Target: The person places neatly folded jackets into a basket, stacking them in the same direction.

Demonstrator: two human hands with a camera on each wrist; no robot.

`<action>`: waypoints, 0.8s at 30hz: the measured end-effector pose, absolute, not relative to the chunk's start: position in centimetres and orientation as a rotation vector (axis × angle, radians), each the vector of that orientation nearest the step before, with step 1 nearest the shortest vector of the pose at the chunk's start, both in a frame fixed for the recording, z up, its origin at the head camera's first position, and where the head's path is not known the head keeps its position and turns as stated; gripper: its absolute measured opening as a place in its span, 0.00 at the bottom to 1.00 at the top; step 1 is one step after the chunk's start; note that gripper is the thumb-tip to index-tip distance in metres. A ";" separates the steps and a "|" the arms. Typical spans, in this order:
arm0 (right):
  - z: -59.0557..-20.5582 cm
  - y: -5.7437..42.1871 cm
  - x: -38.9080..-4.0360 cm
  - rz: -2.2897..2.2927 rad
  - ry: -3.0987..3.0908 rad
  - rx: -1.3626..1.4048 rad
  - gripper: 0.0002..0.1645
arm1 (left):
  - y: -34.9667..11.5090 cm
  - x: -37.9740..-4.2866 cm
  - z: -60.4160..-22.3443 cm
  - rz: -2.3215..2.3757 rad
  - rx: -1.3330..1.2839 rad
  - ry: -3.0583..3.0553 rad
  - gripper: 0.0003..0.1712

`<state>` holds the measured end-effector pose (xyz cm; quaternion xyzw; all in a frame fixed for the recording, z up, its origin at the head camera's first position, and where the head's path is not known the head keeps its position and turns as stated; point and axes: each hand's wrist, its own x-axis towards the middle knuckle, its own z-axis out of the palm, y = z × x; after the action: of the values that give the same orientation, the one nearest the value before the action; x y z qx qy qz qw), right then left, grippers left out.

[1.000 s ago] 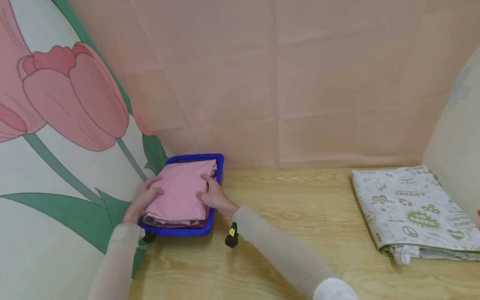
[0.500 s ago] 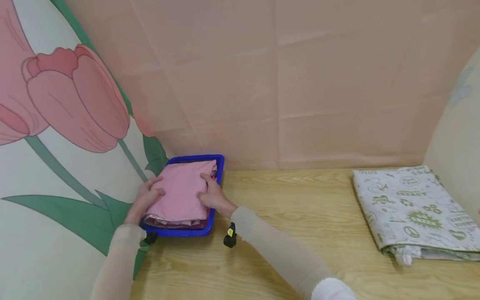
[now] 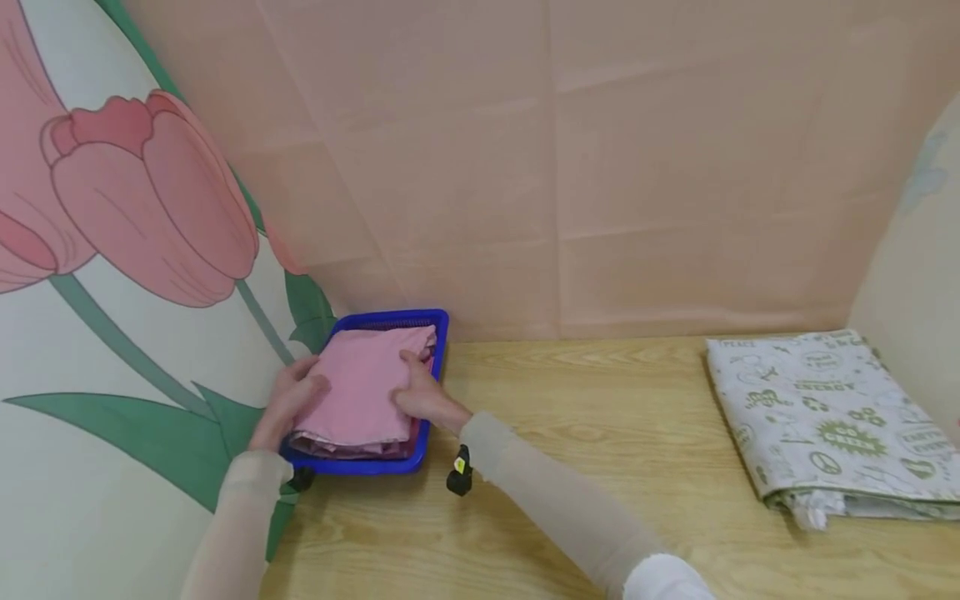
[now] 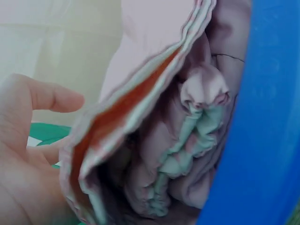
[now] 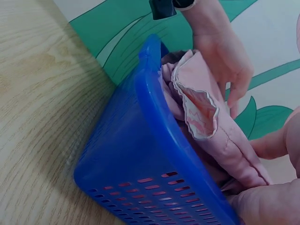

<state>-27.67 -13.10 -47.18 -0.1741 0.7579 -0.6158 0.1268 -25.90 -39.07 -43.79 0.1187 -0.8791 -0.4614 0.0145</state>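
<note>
A folded pink cloth lies in a blue plastic basket at the left of the table. My left hand rests along its left side, the thumb apart from the fingers. In the left wrist view, gathered fabric shows under the cloth's open fold, and the left fingers lie beside that fold. At the opposite edge, my right hand holds the cloth, with one finger over the top. The right wrist view shows part of this hand reaching down between cloth and basket rim.
A folded white cloth bag with green print lies at the right on the wooden table. A tulip-printed panel stands close against the basket's left side, and a pinkish sheet hangs behind.
The cloth's back edge has shifted slightly toward me, showing more of the basket's back wall. My right hand has moved a little at the cloth's edge; the left hand stays nearly still.
</note>
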 end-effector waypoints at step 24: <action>-43.8 -10.2 -25.9 -1.701 2.224 -0.522 0.50 | -37.1 -24.9 -41.6 -1.370 0.188 -2.711 0.36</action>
<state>-25.86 -10.19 -43.78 -0.1811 0.7725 -0.5909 0.1460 -24.91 -37.11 -41.60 0.0618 -0.8897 -0.4497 0.0491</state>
